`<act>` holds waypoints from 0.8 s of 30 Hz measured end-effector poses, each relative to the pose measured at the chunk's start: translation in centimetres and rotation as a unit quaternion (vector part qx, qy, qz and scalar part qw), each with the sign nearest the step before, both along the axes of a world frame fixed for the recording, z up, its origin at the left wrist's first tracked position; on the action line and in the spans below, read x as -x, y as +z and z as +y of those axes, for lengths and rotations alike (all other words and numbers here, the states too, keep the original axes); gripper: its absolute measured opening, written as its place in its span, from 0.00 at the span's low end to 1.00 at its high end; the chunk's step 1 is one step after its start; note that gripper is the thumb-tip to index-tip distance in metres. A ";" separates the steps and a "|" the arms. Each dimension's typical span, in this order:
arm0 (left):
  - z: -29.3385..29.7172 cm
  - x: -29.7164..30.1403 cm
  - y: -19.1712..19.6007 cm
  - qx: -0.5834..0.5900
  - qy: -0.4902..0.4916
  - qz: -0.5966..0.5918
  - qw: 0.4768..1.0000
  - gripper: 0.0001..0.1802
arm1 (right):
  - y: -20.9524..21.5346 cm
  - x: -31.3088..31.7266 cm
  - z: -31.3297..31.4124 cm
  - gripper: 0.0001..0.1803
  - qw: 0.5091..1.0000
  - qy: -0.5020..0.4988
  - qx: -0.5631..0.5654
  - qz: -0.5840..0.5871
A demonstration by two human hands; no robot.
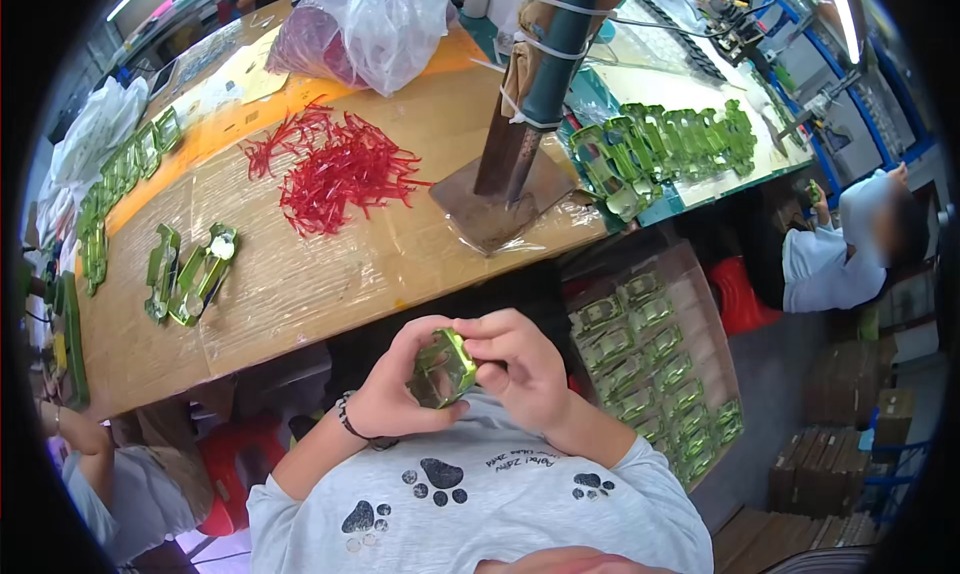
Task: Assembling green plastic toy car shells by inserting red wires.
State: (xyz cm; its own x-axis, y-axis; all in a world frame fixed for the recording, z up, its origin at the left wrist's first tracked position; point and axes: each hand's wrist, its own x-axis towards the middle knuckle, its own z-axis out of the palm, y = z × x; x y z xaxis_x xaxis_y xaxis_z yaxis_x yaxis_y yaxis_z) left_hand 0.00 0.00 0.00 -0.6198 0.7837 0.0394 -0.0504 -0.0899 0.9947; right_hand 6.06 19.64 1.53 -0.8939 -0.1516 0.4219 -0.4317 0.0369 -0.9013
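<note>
Close against the chest, the left hand [385, 399] and right hand [520, 369] hold one small green-and-clear packet [441, 371] between them. The left fingers [415, 346] curl around its left edge, pinching it; the right fingers [497, 327] are pressed on its top right corner, thumb in front.

At about three o'clock from the hands, lower than the tabletop, stands an open cardboard box [708, 324] filled with rows of similar green packets [650, 374].

At ten o'clock, on the plastic-wrapped brown tabletop [330, 274], lie a few flat green packets [190, 269]. Beyond them, at eleven o'clock, is a loose heap of red twist ties [335, 169], and a line of green packets [115, 189] runs along the left edge.

At one o'clock a dark post [530, 104] stands on a metal base plate, with another cluster of green packets [675, 144] behind it. Farthest off, at twelve o'clock, a clear plastic bag [380, 24] holds something reddish.
</note>
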 end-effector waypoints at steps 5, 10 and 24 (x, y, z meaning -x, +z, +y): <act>1.2 -0.1 0.8 -0.002 0.007 0.045 0.999 0.45 | -1.8 -0.4 -0.4 0.17 0.922 0.003 0.350 -0.165; 3.6 -0.1 2.0 -0.031 0.031 -0.165 0.985 0.44 | -0.7 -1.2 -0.6 0.51 0.991 -0.095 -0.010 -0.097; 6.4 6.4 4.8 -0.163 -0.052 -0.376 0.911 0.31 | 0.4 3.9 3.7 0.53 0.877 -0.012 0.425 -0.223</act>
